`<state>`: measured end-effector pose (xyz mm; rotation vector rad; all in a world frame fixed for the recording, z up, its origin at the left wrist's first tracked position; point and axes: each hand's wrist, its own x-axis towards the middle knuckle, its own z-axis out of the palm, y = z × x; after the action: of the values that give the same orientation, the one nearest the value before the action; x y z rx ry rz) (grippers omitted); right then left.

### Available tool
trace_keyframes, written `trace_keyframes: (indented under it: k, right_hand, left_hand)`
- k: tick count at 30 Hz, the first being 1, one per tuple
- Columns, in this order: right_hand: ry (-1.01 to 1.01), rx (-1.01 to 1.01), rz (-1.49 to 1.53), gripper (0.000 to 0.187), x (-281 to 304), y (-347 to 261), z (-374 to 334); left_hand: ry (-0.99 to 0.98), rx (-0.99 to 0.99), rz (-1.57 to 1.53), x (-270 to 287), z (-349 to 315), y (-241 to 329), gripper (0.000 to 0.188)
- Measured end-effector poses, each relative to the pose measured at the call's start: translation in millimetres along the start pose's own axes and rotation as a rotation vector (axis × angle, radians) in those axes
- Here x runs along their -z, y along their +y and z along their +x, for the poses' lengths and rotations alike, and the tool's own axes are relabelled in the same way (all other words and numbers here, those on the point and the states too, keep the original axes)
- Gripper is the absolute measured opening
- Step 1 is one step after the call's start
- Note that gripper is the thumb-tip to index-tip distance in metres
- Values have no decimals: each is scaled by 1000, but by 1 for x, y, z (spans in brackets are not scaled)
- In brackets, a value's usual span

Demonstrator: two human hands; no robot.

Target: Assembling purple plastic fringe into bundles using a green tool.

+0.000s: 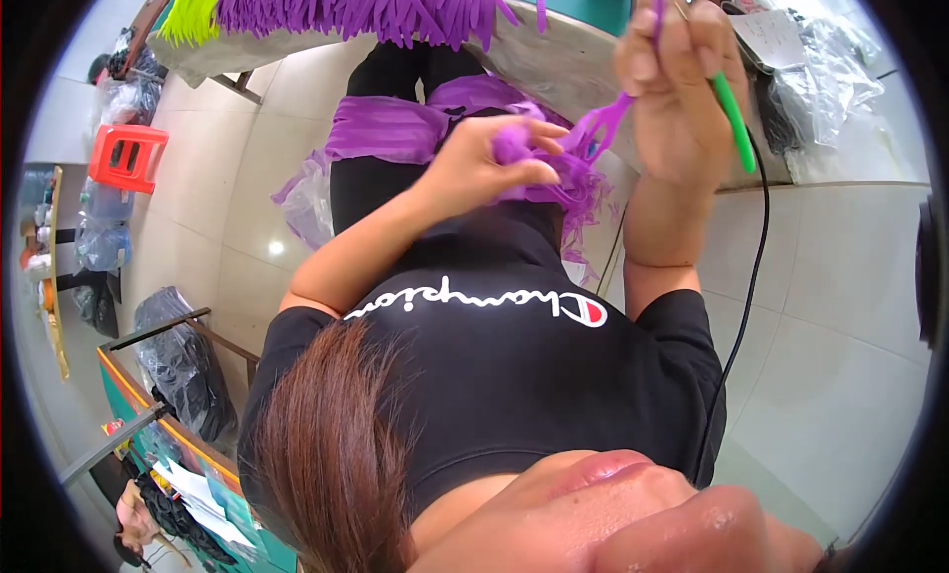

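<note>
My right hand (682,69) is raised by the table edge, fingers closed round a slim green-handled tool (733,123) with a thin metal end. A purple strip (659,9) passes through the same fingers; the tool's tip is too small to make out. Lower and to the left, my left hand (494,158) curls loosely round a bunch of purple strips (511,144), its thumb and forefinger apart. Stretched strands (603,126) run from this bunch up toward my right hand. More tangled purple strips (585,192) hang below, beside my lap.
A thick purple fringe (356,9) with a lime-green end (193,11) hangs over the table edge (554,64). Purple material (381,130) covers my thighs. A black cable (759,247) runs down at right. A red stool (129,158) stands left; clear plastic bags (825,98) lie far right.
</note>
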<state>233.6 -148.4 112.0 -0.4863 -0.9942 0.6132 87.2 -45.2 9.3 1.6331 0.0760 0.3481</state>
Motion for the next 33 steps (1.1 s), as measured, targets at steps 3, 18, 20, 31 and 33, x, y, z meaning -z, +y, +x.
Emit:
trace_keyframes:
  k: [3,18,20,31,33]
  right_hand:
    - [123,-157,-66,22,-36,30,19]
    - [-35,-343,55,19,-22,78,46]
    - [-135,-283,-343,19,-4,76,50]
    - [1,-158,-692,13,39,69,-56]
    - [-6,-196,-675,15,40,71,-67]
  left_hand:
    - [224,-93,369,-16,-5,-4,39]
    - [270,-156,194,-11,1,-13,20]
    - [272,-185,178,-10,1,-22,17]
    - [417,101,-592,-1,-9,-5,16]
    - [455,32,-537,-3,-9,-4,17]
